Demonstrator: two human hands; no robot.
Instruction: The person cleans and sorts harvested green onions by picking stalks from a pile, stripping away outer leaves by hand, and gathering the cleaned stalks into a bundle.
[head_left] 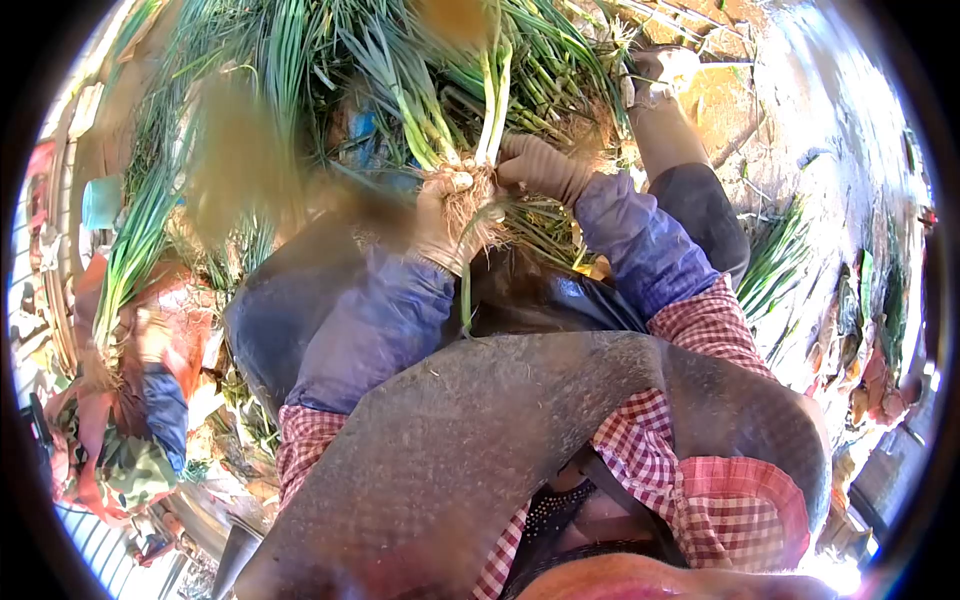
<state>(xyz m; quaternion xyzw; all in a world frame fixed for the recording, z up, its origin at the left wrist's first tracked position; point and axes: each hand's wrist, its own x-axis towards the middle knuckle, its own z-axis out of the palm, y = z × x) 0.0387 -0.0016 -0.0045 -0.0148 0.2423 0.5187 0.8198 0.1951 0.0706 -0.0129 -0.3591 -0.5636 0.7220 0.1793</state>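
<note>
My gloved left hand (440,222) is closed round the root end of a small bunch of green onions (430,135), with pale stringy roots (468,205) hanging below the fingers. The leaves point up and away from me. Close beside it, my gloved right hand (538,168) has its fingers bent against the right side of the same bunch, by the white stems; its fingertips are partly hidden. A single green leaf (466,290) dangles beneath the roots. Brownish blurs cover parts of the view.
A large heap of green onions (270,70) lies ahead. Another bunch (135,250) is at the left, near a person in camouflage clothing (130,465). More onions (780,255) lie at the right on wet ground. A turquoise cup-like object (101,203) stands at far left.
</note>
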